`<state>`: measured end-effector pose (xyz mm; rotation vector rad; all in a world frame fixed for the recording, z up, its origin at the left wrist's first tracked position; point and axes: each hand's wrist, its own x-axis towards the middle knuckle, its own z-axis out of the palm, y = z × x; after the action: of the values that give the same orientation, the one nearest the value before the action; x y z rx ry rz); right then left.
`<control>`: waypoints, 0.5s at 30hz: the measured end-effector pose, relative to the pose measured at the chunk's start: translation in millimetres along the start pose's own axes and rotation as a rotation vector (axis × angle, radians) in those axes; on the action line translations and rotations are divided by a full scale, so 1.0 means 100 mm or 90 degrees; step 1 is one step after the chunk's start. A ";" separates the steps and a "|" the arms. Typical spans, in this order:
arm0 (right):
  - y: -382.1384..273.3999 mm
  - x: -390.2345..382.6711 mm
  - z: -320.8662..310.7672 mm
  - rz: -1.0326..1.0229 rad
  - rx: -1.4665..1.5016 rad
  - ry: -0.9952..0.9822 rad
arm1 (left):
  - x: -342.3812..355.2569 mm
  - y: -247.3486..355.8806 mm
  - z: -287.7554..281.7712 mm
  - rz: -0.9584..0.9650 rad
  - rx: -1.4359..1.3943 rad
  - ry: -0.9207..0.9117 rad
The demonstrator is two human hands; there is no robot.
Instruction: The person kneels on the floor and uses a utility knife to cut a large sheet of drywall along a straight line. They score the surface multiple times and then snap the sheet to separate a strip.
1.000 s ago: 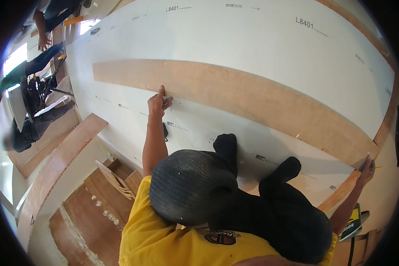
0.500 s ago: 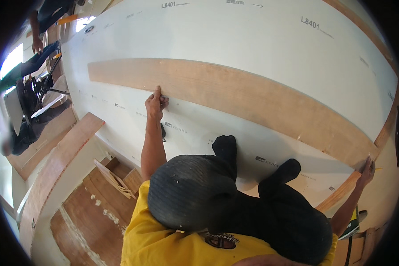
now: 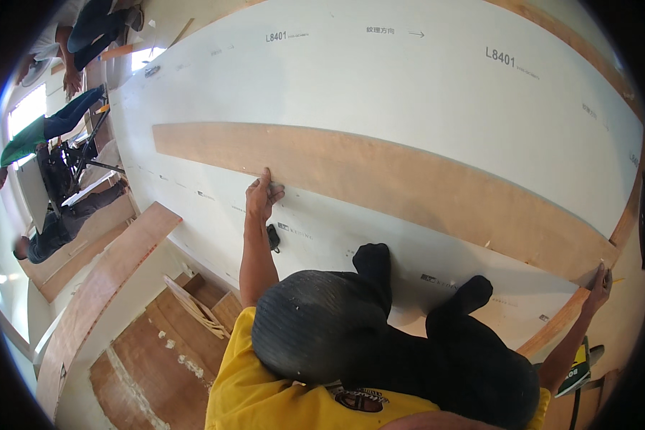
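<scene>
A long, tapering plywood strip (image 3: 380, 165) lies on a large white printed panel (image 3: 423, 86). My left hand (image 3: 264, 195) touches the strip's near edge, index finger extended and other fingers bent but apart. My right hand (image 3: 598, 285) is closed at the strip's right end, with a thin yellow pencil-like stick (image 3: 616, 279) poking out of it. A small black object (image 3: 273, 238) lies beside my left wrist. My knees are drawn up, and my two dark-socked feet (image 3: 371, 259) are on the panel below the strip.
Several people (image 3: 72, 204) are at the upper left around a black-framed machine (image 3: 59, 179). A curved plywood board (image 3: 107, 287) stands out at the lower left, over wooden pieces (image 3: 197, 308). A green-and-yellow item (image 3: 573, 369) is at the lower right, below the panel's wooden edge (image 3: 545, 322).
The whole view has shifted downward in the picture since the last frame, bringing more of the people at upper left into sight. My hands keep their places on the strip.
</scene>
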<state>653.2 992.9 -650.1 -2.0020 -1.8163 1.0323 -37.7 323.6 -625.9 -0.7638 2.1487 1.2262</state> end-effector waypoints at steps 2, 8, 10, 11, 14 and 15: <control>-0.01 -0.01 -0.01 -0.009 -0.046 0.028 | -0.03 0.05 0.00 -0.016 0.005 -0.009; 0.31 0.17 -0.11 0.002 -0.019 0.035 | 0.10 0.01 -0.11 -0.037 0.021 -0.027; 0.48 0.25 -0.15 0.003 -0.020 0.049 | 0.19 -0.12 -0.23 -0.018 0.042 -0.042; 0.54 0.26 -0.18 -0.031 -0.070 0.047 | 0.22 -0.17 -0.33 -0.041 0.086 -0.004; 0.61 0.20 -0.04 -0.010 0.233 -0.129 | 0.33 -0.28 -0.56 0.051 0.251 -0.083; 0.56 0.18 -0.03 -0.008 0.127 -0.055 | 0.36 -0.29 -0.57 -0.004 0.210 -0.048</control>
<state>697.8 999.4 -688.0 -1.8533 -1.6904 1.2599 -52.4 254.0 -642.7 -0.5716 2.2078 0.8500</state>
